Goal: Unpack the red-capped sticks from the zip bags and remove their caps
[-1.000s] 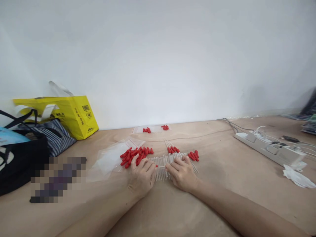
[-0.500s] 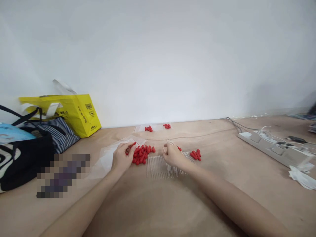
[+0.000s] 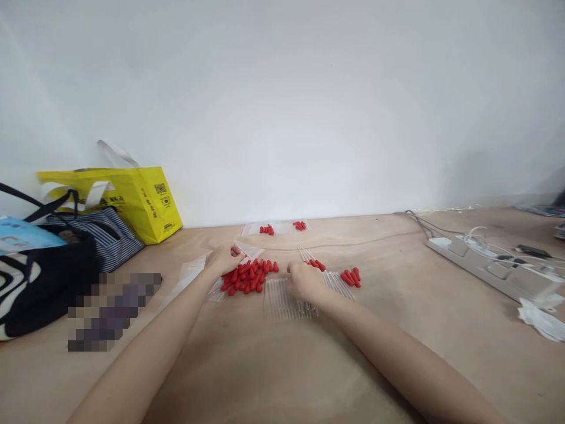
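My left hand (image 3: 220, 260) is closed at the far left edge of a pile of red rubber bulbs (image 3: 247, 277), above a clear plastic bag (image 3: 188, 277). What its fingers hold, if anything, is hidden. Over a row of thin clear tubes (image 3: 280, 297), my right hand (image 3: 305, 281) is curled shut with its fingertips turned away from me, so its contents cannot be made out. Just beyond its knuckles are a few red bulbs (image 3: 318, 265) and some tube ends (image 3: 304, 253). More red bulbs (image 3: 351, 277) lie to the right of the tubes.
Near the wall lies a flat clear bag (image 3: 251, 228) with red bulbs and tubes. A yellow bag (image 3: 154, 206), a striped bag (image 3: 110, 232) and a black bag (image 3: 57, 288) stand on the left. A power strip (image 3: 485, 271) with cables runs along the right.
My left hand has moved from the pile's left side up and away, and the red bulb seen at its fingers no longer shows. My right hand has shifted slightly left, uncovering more bulbs behind it.
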The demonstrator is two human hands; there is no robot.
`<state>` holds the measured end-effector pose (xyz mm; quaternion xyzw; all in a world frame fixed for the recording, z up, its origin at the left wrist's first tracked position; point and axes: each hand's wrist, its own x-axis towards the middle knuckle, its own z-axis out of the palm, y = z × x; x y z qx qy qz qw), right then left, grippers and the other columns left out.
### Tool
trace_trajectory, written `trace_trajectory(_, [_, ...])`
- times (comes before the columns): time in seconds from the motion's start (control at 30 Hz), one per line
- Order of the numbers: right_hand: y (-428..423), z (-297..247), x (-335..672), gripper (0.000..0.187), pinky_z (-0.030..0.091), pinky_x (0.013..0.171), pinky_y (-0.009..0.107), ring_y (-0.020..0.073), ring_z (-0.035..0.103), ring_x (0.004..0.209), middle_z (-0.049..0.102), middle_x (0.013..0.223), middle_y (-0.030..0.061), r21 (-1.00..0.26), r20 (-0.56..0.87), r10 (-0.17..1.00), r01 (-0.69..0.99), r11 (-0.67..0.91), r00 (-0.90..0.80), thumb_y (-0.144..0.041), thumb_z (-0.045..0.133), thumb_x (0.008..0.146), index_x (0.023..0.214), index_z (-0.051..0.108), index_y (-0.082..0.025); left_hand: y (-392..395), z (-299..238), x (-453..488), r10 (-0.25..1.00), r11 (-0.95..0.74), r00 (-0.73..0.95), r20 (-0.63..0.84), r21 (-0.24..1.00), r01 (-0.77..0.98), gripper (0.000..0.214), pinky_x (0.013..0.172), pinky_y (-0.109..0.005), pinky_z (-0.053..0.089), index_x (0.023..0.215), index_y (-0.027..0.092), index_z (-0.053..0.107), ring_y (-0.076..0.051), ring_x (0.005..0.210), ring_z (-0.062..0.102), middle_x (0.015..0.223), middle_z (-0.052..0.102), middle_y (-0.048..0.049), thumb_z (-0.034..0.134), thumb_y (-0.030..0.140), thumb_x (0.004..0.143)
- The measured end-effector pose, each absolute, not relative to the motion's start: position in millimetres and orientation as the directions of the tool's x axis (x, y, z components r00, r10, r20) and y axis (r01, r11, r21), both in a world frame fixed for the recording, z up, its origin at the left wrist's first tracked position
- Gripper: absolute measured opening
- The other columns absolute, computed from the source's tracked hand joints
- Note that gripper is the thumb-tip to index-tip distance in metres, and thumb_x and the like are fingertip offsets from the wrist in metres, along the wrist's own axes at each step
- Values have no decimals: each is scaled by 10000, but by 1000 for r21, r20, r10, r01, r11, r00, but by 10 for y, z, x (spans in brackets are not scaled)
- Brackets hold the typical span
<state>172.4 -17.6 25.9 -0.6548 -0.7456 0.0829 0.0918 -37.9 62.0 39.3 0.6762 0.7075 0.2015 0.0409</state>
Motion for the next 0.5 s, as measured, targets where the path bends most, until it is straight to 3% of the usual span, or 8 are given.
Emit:
trace_trajectory(0.2, [161, 241, 2133, 240, 416, 645, 284, 221, 597, 853, 645, 908, 126, -351, 99, 993, 936, -22, 61, -192, 504, 717, 930, 613, -173, 731, 326, -356, 970, -26, -48, 239, 296, 955, 147, 526, -231, 375, 615, 228, 620, -177, 643, 599, 686, 672, 2, 571, 366, 631])
trace_trajectory(0.33, [388, 235, 2417, 148, 401, 559, 234, 177, 613, 683, 662, 736, 113, -413, 9, 989, 902, -129, 146, -190, 555, 670, 767, 654, -139, 588, 323, -355, 910, -83, -46, 412, 291, 953, 235, 587, -262, 392, 684, 222, 624, -206, 739, 597, 772, 676, -16, 479, 403, 723])
trace_trajectory(0.5, [550, 151, 2477, 106, 383, 460, 216, 133, 558, 470, 601, 486, 60, -478, -141, 982, 860, -179, 126, -200, 607, 611, 549, 632, -118, 185, 205, -308, 795, -224, 26, 606, 253, 941, 238, 754, -320, 376, 729, 194, 599, -215, 850, 553, 843, 653, -39, 431, 356, 780])
